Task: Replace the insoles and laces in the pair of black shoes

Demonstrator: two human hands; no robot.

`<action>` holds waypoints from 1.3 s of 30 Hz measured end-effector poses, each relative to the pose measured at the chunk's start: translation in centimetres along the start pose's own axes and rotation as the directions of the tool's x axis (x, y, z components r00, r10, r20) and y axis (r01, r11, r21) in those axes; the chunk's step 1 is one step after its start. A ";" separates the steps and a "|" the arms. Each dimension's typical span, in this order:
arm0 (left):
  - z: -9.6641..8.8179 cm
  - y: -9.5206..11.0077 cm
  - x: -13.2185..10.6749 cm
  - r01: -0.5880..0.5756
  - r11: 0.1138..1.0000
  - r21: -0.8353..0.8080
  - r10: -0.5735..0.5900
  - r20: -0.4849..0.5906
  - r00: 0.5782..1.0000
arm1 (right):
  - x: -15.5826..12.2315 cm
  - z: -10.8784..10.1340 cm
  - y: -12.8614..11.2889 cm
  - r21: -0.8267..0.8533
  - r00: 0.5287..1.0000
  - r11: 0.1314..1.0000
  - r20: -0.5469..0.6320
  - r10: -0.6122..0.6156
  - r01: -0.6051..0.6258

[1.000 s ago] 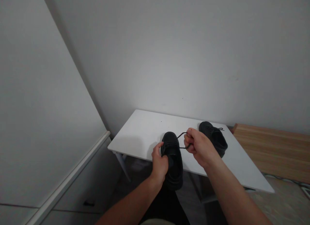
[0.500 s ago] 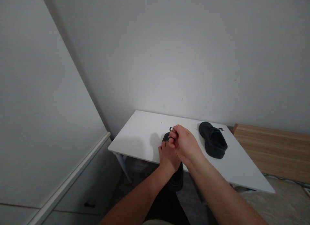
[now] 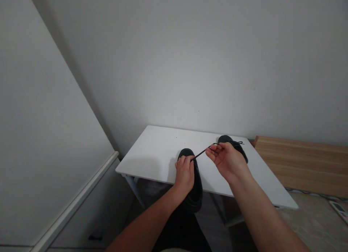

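A black lace-up shoe (image 3: 196,194) points away from me, its toe over the white table and its heel past the front edge. My left hand (image 3: 185,174) lies over the lacing area with its fingers closed; what they pinch there is hidden. From that spot a black shoelace (image 3: 200,153) runs taut up to the right. My right hand (image 3: 227,158) pinches its far part, with the other fingers loosely curled. Behind the right hand sits the second black shoe (image 3: 225,138), partly covered, with a lace loop sticking out to its right.
The white table (image 3: 152,147) stands against a grey-white wall (image 3: 174,63). A wood-grain board (image 3: 299,165) is to its right, over a pale patterned surface (image 3: 307,223). At left is a white cabinet (image 3: 81,212) with a dark handle (image 3: 95,238).
My right hand has moved right, away from the left hand, drawing the shoelace out straight. The left hand stays on the shoe. The view has shifted slightly.
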State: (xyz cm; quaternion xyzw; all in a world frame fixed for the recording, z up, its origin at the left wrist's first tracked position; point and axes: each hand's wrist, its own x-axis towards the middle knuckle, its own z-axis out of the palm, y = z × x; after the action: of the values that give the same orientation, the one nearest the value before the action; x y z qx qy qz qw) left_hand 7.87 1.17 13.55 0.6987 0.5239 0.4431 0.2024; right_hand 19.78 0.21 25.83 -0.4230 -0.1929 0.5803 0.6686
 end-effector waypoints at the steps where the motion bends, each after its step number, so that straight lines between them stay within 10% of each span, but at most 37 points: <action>1: -0.1 -0.2 0.1 -0.010 0.999 -0.032 0.010 0.001 1.000 | 0.2 -0.6 -0.1 0.043 0.999 0.999 -0.032 -0.007 0.009; 9: -0.5 -0.7 1.4 -0.026 0.960 -0.278 0.037 0.035 0.999 | -0.3 -2.3 0.5 -0.064 0.992 0.993 0.085 -0.097 0.103; 15: -1.3 -1.9 3.9 0.258 0.867 -0.426 -0.055 0.433 0.900 | -1.4 -3.8 1.7 -0.341 0.946 0.886 0.179 -0.269 0.316; 19: -2.5 -2.6 5.9 0.360 0.763 -0.538 0.058 0.611 0.790 | -1.5 -5.0 2.2 -0.523 0.837 0.685 0.490 -0.244 0.507; 24: -3.0 -3.1 7.1 0.319 0.805 -0.500 0.098 0.642 0.760 | 0.2 -6.8 6.3 -0.789 0.913 0.460 0.363 -0.185 0.407; 29: -2.8 -2.9 7.9 0.293 0.804 -0.518 0.129 0.631 0.765 | 3.0 -8.3 10.6 -0.867 0.893 0.231 0.399 -0.208 0.442; 34: -3.7 -2.2 9.0 -0.148 0.952 -0.270 0.281 0.567 0.774 | 4.5 -8.1 10.1 -0.891 0.889 0.121 0.407 -0.211 0.437; 39: -4.0 -2.6 8.7 -0.662 0.748 0.037 0.557 0.507 0.658 | 5.6 -7.0 7.8 -0.788 0.850 0.320 0.495 -0.178 0.526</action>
State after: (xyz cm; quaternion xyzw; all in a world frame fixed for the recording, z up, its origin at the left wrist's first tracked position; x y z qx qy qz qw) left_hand 3.68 9.36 17.28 0.9366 0.2379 0.2438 0.0822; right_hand 21.69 2.79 14.43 -0.5616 -0.6679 0.2782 0.4013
